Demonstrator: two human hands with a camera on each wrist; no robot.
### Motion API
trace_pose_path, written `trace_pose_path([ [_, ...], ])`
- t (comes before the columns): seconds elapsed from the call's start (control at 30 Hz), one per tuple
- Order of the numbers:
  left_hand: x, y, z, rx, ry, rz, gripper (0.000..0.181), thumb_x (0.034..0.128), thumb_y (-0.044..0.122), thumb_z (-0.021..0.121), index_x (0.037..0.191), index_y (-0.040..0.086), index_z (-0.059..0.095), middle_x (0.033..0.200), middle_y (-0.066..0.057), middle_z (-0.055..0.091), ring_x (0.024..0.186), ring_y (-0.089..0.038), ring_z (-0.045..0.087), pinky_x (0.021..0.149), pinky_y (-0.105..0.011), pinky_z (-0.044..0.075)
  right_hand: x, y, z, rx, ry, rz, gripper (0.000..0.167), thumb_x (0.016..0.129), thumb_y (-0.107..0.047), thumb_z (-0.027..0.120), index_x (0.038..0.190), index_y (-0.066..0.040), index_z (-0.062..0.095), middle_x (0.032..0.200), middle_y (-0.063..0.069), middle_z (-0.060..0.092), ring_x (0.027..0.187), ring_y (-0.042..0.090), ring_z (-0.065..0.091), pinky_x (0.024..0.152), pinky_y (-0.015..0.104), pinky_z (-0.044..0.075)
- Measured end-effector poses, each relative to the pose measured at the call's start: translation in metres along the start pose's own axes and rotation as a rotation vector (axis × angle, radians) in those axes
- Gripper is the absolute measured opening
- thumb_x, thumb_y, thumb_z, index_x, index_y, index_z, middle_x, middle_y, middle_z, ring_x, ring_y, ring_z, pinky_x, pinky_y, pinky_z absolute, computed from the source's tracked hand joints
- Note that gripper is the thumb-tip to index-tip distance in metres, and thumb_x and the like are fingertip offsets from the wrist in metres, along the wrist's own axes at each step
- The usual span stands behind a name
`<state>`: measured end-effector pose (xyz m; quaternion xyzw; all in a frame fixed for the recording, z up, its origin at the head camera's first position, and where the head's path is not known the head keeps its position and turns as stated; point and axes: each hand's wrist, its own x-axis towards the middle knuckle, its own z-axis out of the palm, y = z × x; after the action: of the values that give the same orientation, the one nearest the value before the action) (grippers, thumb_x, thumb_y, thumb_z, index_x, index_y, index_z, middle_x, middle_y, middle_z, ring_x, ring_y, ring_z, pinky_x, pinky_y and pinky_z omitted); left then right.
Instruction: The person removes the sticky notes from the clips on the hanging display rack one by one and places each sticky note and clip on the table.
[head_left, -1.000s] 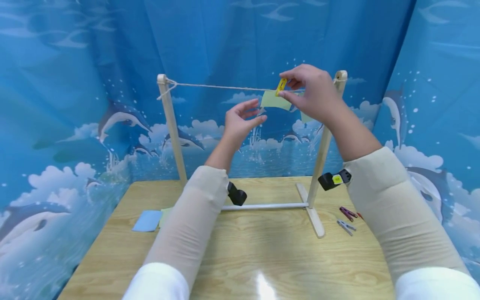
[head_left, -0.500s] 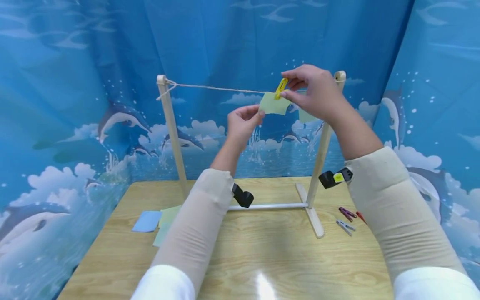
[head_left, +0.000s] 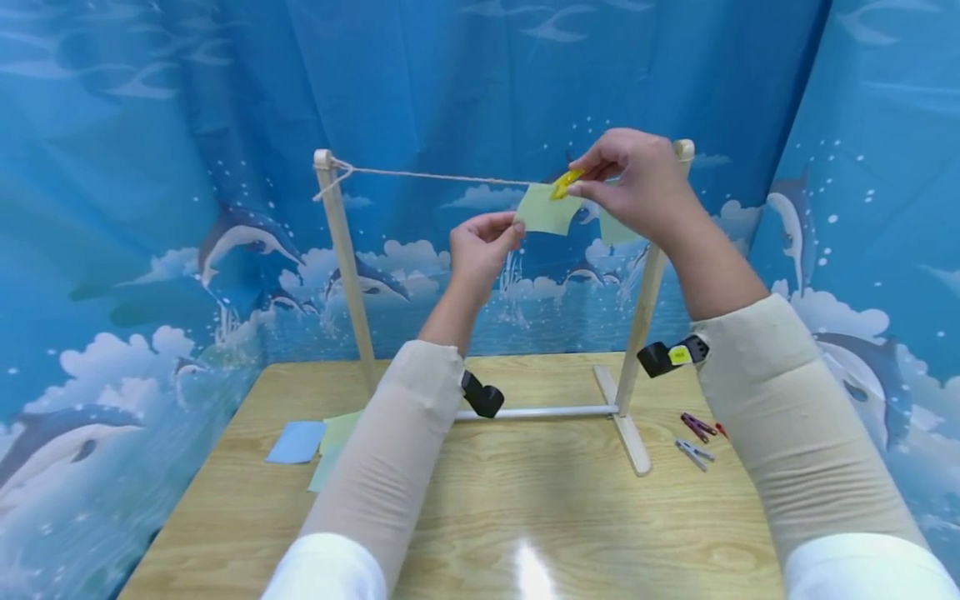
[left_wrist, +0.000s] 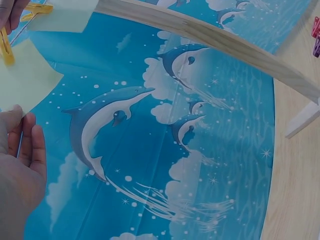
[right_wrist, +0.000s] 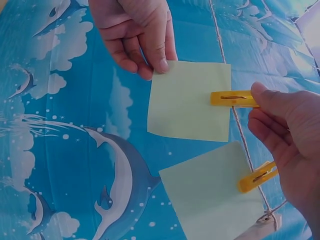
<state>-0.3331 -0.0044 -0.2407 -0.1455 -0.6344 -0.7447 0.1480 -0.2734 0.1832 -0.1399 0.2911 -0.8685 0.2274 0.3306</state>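
Observation:
A pale green paper square [head_left: 544,210] hangs at the string [head_left: 442,176], with a yellow clothespin [head_left: 566,184] on its upper edge. My right hand [head_left: 637,183] pinches that clothespin between thumb and fingers; the right wrist view shows the clothespin [right_wrist: 231,98] across paper and string. My left hand [head_left: 480,254] pinches the paper's lower left corner, also seen in the right wrist view, where thumb and finger hold the paper [right_wrist: 187,102]. Beside it a second green paper [right_wrist: 215,192] hangs from another yellow clothespin [right_wrist: 256,178], partly behind my right hand in the head view.
Wooden posts [head_left: 348,275] [head_left: 641,333] carry the string above the table [head_left: 525,500]. A blue paper [head_left: 296,442] and green papers [head_left: 339,433] lie at the left, partly under my left sleeve. Purple [head_left: 698,427], grey [head_left: 694,454] and red clothespins lie at the right.
My left hand has moved to the paper and taken its corner. The yellow clothespin in my right hand has tilted further over, and the paper's lower edge hangs a little lower.

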Motion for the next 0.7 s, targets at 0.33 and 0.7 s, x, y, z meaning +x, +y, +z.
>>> trace_pose_path([
  [0.33,-0.002,0.000,-0.009,0.019,-0.019,0.052,0.020,0.0878,0.019,0.073,0.103,0.005,0.075,0.097,-0.005,0.072,0.089,-0.018,0.068,0.083,-0.032,0.057,-0.003,0.001,-0.005,0.032,0.136,-0.087,0.012,0.089,-0.009,0.071,0.089,0.002,0.075,0.086,0.010,0.067,0.078,0.004,0.054,0.067,0.012,0.046],
  [0.7,-0.011,0.008,-0.024,0.018,-0.003,0.071,0.021,0.0872,0.019,0.074,0.103,0.005,0.075,0.098,-0.006,0.073,0.090,-0.018,0.070,0.084,-0.027,0.057,-0.009,-0.003,-0.013,0.075,0.250,-0.077,0.010,0.085,-0.006,0.074,0.090,0.002,0.076,0.085,0.011,0.070,0.077,0.000,0.054,0.072,0.010,0.047],
])
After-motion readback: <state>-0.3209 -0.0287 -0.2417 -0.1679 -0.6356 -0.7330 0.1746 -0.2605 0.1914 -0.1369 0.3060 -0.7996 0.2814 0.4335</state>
